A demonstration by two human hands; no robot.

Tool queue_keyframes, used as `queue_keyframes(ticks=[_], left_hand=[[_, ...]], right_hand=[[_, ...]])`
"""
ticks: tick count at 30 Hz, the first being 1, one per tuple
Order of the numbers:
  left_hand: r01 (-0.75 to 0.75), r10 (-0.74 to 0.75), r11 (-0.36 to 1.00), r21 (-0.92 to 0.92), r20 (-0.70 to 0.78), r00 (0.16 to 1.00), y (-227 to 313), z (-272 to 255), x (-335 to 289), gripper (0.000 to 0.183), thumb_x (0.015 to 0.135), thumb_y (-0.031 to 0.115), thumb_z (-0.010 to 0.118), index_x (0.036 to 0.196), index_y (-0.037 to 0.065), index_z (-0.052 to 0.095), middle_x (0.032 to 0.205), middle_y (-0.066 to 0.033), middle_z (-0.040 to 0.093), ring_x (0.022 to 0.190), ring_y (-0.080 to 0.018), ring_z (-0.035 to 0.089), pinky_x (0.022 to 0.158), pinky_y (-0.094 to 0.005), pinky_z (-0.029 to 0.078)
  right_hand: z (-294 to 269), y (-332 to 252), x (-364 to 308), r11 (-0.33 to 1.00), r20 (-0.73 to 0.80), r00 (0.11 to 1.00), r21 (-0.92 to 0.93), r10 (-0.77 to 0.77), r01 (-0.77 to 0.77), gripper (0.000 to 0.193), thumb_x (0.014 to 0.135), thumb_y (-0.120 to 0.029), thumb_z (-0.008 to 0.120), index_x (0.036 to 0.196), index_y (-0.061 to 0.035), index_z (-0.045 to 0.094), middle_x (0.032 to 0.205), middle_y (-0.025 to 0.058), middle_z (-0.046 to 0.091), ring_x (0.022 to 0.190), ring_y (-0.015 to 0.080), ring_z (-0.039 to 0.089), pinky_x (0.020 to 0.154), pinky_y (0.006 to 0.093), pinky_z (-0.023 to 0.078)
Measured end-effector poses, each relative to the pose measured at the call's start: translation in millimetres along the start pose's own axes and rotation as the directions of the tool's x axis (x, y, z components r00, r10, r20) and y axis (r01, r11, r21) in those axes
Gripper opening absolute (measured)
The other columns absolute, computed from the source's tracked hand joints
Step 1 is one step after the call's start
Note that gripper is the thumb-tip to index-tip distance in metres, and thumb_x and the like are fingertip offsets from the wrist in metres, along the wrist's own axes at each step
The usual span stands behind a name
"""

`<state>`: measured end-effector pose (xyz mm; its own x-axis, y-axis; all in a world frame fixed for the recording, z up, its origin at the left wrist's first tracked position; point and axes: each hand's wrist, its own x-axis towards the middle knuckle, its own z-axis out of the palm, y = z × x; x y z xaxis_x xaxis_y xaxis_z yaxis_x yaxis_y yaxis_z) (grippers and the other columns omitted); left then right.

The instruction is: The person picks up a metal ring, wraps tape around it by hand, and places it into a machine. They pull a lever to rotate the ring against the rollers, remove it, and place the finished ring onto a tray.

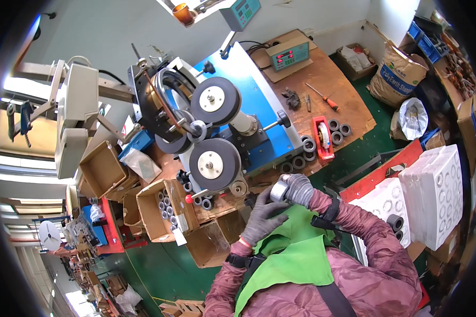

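Note:
In front of the bench, a silvery-grey ring-shaped core point(278, 191) is held up between my two gloved hands. My right hand point(300, 190) is closed around its right side. My left hand point(260, 217), in a grey glove, curves up to the lower left edge of the core, with fingers and thumb against it; the exact fingertip contact is partly hidden. Just beyond stands a blue winding machine point(269, 119) with large dark rollers point(215, 164). Several grey ring cores point(298, 162) sit along the bench edge, next to a red tape dispenser point(323, 138).
A screwdriver point(330, 102) and a control box point(290, 55) rest on the wooden bench point(349, 113). At left, a cardboard box point(148, 203) holds several cores. White foam trays point(433, 195) are stacked at right, near a paper sack point(396, 74). A grey machine arm point(76, 100) hangs at upper left.

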<state>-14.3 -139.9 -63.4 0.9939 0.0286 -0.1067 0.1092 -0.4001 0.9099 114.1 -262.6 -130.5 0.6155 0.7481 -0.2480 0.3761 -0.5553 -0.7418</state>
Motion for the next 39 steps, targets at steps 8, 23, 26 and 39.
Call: queue_keyframes(ticks=[8, 23, 26, 39], left_hand=[[0.225, -0.273, 0.784, -0.579, 0.004, 0.962, -30, 12, -9, 0.066, 0.076, 0.016, 0.072, 0.128, 0.002, 0.035, 0.124, -0.0109, 0.043, 0.109, -0.0190, 0.046, 0.093, -0.0330, 0.040], [0.410, -0.598, 0.665, -0.624, -0.116, 0.793, -44, 7, -52, 0.048, 0.075, 0.014, 0.069, 0.117, 0.001, 0.049, 0.100, -0.0064, 0.057, 0.085, -0.0181, 0.059, 0.076, -0.0312, 0.051], [0.446, -0.614, 0.662, -0.602, -0.096, 0.783, -43, 8, -51, 0.046, 0.075, 0.012, 0.068, 0.116, 0.001, 0.049, 0.100, -0.0061, 0.057, 0.087, -0.0177, 0.058, 0.077, -0.0314, 0.051], [0.451, -0.632, 0.655, -0.606, -0.112, 0.767, -63, 13, -66, 0.043, 0.075, 0.009, 0.066, 0.112, -0.002, 0.049, 0.095, -0.0095, 0.059, 0.079, -0.0199, 0.062, 0.072, -0.0308, 0.051]], right_hand=[[19, 13, -16, 0.946, -0.097, 0.995, 0.320, -0.032, 0.061, 0.032, 0.070, -0.019, 0.068, 0.097, -0.0033, 0.058, 0.083, 0.0160, 0.064, 0.081, 0.0300, 0.063, 0.072, 0.0354, 0.050], [2, 236, 3, 0.818, -0.550, 0.636, 0.169, 0.541, -0.550, 0.040, 0.073, -0.016, 0.066, 0.113, -0.0108, 0.057, 0.099, 0.0144, 0.061, 0.087, 0.0273, 0.060, 0.078, 0.0372, 0.047], [22, 277, 27, 0.605, -0.290, 0.580, 0.639, 0.761, -0.475, 0.045, 0.070, -0.022, 0.070, 0.112, -0.0140, 0.055, 0.102, 0.0138, 0.057, 0.093, 0.0287, 0.057, 0.083, 0.0367, 0.045], [3, 220, 1, 0.628, -0.416, 0.477, 0.409, 0.774, -0.662, 0.034, 0.064, -0.020, 0.073, 0.092, -0.0075, 0.058, 0.083, 0.0143, 0.063, 0.077, 0.0257, 0.061, 0.074, 0.0355, 0.048]])
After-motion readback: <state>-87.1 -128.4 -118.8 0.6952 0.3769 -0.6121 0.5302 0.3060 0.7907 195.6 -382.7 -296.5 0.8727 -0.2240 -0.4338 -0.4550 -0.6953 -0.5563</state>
